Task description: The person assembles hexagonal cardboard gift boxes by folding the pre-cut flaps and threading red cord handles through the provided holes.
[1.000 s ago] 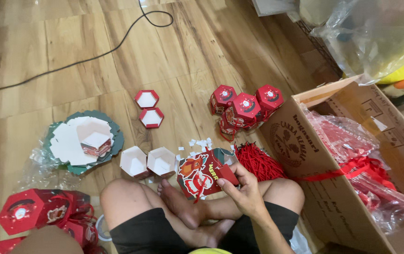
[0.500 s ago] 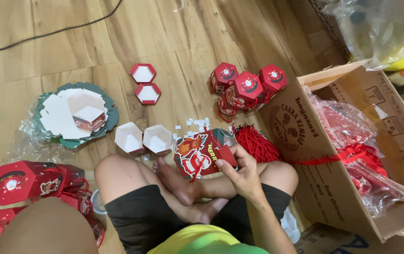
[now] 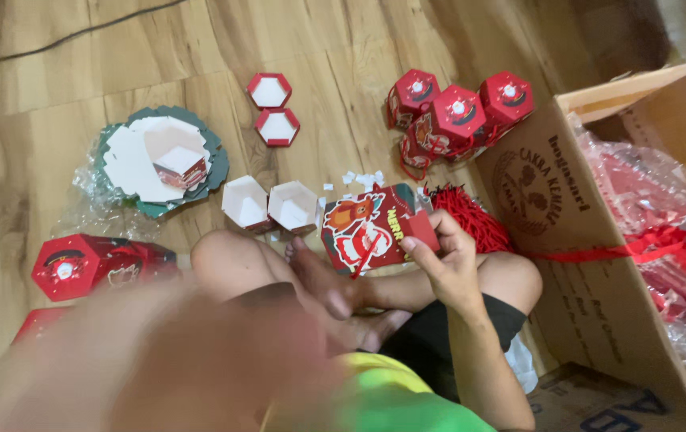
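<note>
Head view: right hand (image 3: 447, 260) has its grip pinched on the edge of a flat red printed box sheet (image 3: 371, 228), held above the crossed legs. Since half a second ago the sheet stays put. A large blur (image 3: 159, 360) now fills the lower left, probably the left arm raised close; its grip cannot be told. Two open white hexagonal box halves (image 3: 271, 204) sit just beside on the floor (image 3: 79, 96).

Right hand (image 3: 448, 258) raised over crossed legs, fingers pinched closed, forearm angled in from near right, left arm a blurred mass at near left
</note>
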